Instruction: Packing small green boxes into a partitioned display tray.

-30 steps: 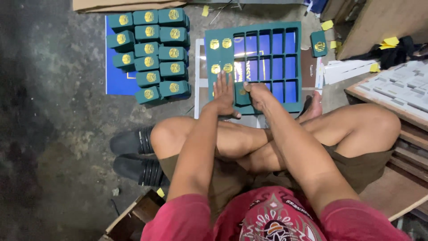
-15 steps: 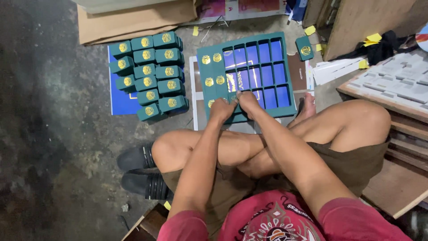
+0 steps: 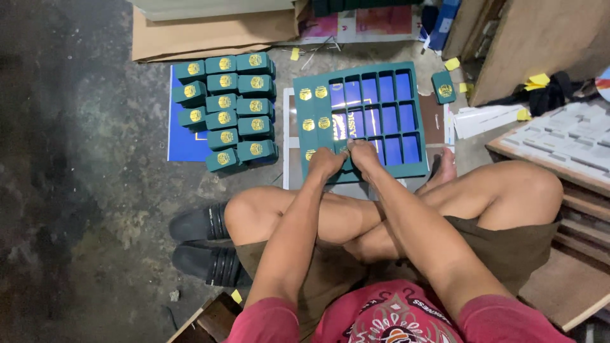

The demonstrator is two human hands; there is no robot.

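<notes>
- Left hand (image 3: 326,163) and right hand (image 3: 365,152) side by side, almost touching, at the near edge of the green tray (image 3: 305,136).
- Both sets of fingers curled and pressed down on a small green box (image 3: 343,150) — pinched between the two hands, mostly hidden under them.
- Hard to tell if that box sits all the way down in its slot or only part way.
- Box right at the fingertips, straight ahead of the body, in the near row of the tray, about the third slot from the left.
- Both hands just as near to it; neither one closer.
- Tray lying flat on the floor, a bit tilted to the side, long side running left to right.
- Left two columns of the tray already filled with little green boxes with gold round marks (image 3: 306,94).
- Other slots showing blue at the bottom (image 3: 386,87).
- Pile of the same green boxes (image 3: 230,111) well off to the left, on a blue sheet (image 3: 180,148) — nearer the left hand.
- One lone green box (image 3: 443,87) just past the far right corner of the tray.
- Black sandals (image 3: 204,244) near the left knee, on the grey floor (image 3: 76,190).
</notes>
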